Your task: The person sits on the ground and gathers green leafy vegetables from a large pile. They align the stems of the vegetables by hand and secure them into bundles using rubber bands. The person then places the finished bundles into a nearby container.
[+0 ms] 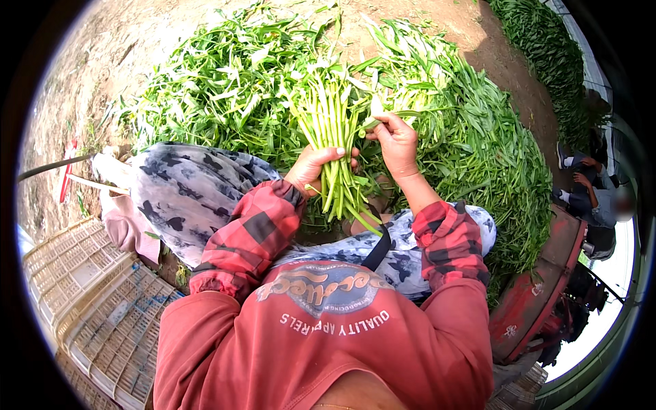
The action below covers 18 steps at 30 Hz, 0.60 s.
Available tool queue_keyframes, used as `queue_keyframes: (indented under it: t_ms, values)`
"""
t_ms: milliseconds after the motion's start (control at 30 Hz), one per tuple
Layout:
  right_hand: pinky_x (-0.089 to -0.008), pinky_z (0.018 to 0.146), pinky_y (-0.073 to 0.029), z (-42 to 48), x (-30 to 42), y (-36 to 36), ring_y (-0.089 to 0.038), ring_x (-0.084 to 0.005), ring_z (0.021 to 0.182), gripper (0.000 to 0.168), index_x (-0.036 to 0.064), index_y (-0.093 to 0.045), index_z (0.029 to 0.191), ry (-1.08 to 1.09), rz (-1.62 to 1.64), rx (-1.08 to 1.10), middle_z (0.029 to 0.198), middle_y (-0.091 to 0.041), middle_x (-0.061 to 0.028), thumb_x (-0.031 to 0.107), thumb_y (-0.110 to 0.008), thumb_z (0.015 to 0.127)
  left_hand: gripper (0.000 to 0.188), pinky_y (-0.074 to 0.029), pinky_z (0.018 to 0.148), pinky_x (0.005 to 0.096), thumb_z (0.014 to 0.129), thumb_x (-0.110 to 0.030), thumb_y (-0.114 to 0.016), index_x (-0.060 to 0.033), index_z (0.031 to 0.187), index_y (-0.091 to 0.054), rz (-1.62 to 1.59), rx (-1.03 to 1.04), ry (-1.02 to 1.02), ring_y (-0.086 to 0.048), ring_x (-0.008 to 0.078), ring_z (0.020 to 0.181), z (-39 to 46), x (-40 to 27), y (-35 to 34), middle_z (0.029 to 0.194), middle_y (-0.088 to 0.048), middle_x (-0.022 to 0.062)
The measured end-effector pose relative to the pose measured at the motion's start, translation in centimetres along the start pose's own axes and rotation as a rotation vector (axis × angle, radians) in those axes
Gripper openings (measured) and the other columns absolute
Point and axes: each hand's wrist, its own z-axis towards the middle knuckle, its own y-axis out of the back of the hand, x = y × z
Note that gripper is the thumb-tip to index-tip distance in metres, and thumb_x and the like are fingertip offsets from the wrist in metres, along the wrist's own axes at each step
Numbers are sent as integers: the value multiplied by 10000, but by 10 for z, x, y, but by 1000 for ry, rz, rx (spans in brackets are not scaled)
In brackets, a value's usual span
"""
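Observation:
My left hand (319,165) grips a bunch of leafy green stems (330,123), likely water spinach, with the thumb laid across the front. The cut stem ends hang below the fist and the leafy tops point away from me. To the right of the bunch, my right hand (393,137) pinches a single leafy stem (370,123) between thumb and fingers. A loose heap of greens (220,87) lies on the ground ahead to the left. Another large pile of greens (476,133), more neatly layered, curves along my right side.
Stacked plastic crates (110,312) stand at my lower left. A red-handled tool (66,171) lies on bare soil (102,66) at the far left. A red metal body (538,287) is close on the right. Beyond it sits another person (597,187), near more greens (546,61).

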Motion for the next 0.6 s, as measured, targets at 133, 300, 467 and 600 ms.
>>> queue_keyframes:
  t_ms: [133,300,467,600]
  values:
    - [-232,613,-524,9,-1,17,-626,-96,698,147,1,-627,950,3,-29,43,765,-640,-33,-53,-560,831,363,-537,770,367,795,-122,-638,-10,1125,-535,30,-56,-21,-635,214,832,2,1,4,982,-641,112]
    - [-310,653,-504,-2,7,17,-627,-258,722,216,28,-620,878,356,-634,199,793,-611,-115,-67,-590,687,385,-536,799,381,798,-137,-640,3,1143,-541,-45,-25,-13,-638,221,884,0,-6,-4,1019,-638,119]
    - [-351,694,-505,-16,-2,7,-594,-281,793,242,41,-591,868,613,-761,237,836,-602,-95,-83,-571,661,373,-549,759,383,800,-137,-639,-11,1137,-540,36,-48,72,-647,223,820,0,4,10,985,-642,114]
    - [-325,652,-496,-28,-5,0,-615,-223,744,253,18,-600,905,478,-611,119,806,-609,-102,-114,-562,693,386,-550,730,369,785,-140,-646,-15,1135,-536,91,-14,73,-644,218,805,-4,0,0,956,-646,113]
